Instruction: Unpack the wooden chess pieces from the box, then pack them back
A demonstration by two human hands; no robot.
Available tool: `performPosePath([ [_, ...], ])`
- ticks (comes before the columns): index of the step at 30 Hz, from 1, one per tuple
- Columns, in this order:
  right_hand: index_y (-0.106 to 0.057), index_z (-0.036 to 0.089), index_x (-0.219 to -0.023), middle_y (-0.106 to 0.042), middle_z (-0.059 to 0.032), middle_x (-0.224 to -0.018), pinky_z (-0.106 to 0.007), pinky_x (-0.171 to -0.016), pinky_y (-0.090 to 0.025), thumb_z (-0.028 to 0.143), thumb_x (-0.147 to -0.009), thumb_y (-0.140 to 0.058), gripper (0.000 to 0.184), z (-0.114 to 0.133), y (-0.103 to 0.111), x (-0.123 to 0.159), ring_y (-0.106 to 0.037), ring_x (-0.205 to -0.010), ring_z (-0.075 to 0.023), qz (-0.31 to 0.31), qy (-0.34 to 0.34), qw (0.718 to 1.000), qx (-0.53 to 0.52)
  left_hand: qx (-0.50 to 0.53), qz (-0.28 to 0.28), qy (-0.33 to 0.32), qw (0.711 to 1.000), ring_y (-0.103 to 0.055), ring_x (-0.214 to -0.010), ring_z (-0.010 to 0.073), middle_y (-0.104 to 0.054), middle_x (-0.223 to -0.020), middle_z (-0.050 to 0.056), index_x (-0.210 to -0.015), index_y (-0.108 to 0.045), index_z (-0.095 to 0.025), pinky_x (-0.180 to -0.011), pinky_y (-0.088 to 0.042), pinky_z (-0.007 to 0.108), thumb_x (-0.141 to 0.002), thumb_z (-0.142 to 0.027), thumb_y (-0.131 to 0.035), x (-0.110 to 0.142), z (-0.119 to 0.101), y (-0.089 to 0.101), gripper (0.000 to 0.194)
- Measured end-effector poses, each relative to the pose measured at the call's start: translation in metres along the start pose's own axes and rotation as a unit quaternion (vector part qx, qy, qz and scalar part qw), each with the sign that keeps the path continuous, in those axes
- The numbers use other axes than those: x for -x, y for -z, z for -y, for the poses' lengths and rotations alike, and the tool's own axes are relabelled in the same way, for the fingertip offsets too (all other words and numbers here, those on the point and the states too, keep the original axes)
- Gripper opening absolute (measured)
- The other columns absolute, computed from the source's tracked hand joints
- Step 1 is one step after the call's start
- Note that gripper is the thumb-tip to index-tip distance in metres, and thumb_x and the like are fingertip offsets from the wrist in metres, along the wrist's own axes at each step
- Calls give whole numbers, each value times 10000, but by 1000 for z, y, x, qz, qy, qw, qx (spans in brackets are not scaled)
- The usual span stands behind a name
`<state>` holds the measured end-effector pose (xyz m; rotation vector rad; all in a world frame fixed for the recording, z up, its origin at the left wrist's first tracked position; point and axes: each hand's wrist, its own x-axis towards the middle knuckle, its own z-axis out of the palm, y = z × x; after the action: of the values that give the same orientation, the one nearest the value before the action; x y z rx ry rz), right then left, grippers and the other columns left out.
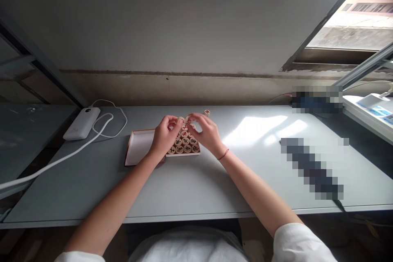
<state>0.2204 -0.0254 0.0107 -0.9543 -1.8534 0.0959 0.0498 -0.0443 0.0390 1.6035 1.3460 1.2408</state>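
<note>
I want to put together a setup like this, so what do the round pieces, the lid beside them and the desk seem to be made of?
Pieces: probably smooth wood, possibly plastic; pale cream, with red or black characters.
Lid: likely cardboard, given its thin walls, matt pale inside and dark red outside.
Desk: coated board or painted metal; even grey, softly shiny.

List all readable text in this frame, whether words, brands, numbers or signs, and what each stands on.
None can be quoted with certainty.
Boxed round pieces: red and black characters, too small to read surely.
Lone piece behind the box: red character, unreadable.
White device: faint marking, unreadable.
Blue-and-white label at far right: too blurred.
</note>
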Motion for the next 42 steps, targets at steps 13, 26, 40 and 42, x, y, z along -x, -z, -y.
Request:
performPosePath([
  [13,-669,232,-857,-719,-67,-934,-382,-826,-409,331,-830,-520,182,-95,23,18,-579,-940,-261,37,-300,934,191,40,23,36,998,-654,-970,158,-637,-1172,60,-1143,-570,-218,-777,-569,268,-834,-227,-589,-2,6,-4,309],
  [26,-614,215,-1045,-700,-64,-991,-291,-694,-480,402,-850,-566,274,1,8,-3,-635,-871,-192,85,-187,977,-65,-179,36,-111,977,-624,-816,159,-650,-1028,48,-1053,-596,-208,-773,-519,294,-851,-227,-608,4,4,-3,204],
  [40,-656,212,-919,-705,-84,-972,-380,-816,-467,362,-814,-528,223,-74,31,4,-598,-945,-246,-53,-297,948,102,-222,49,-152,962,-621,-898,174,-632,-1021,53,-1167,-543,-213,-781,-516,297,-895,-241,-530,4,12,-3,274],
  [42,-658,226,-903,-712,-69,-950,-386,-832,-453,333,-795,-533,197,-87,30,10,-585,-947,-253,-13,-305,945,118,-222,47,-155,962,-621,-901,173,-637,-1013,52,-1148,-555,-207,-786,-514,295,-895,-225,-522,3,12,-3,255],
])
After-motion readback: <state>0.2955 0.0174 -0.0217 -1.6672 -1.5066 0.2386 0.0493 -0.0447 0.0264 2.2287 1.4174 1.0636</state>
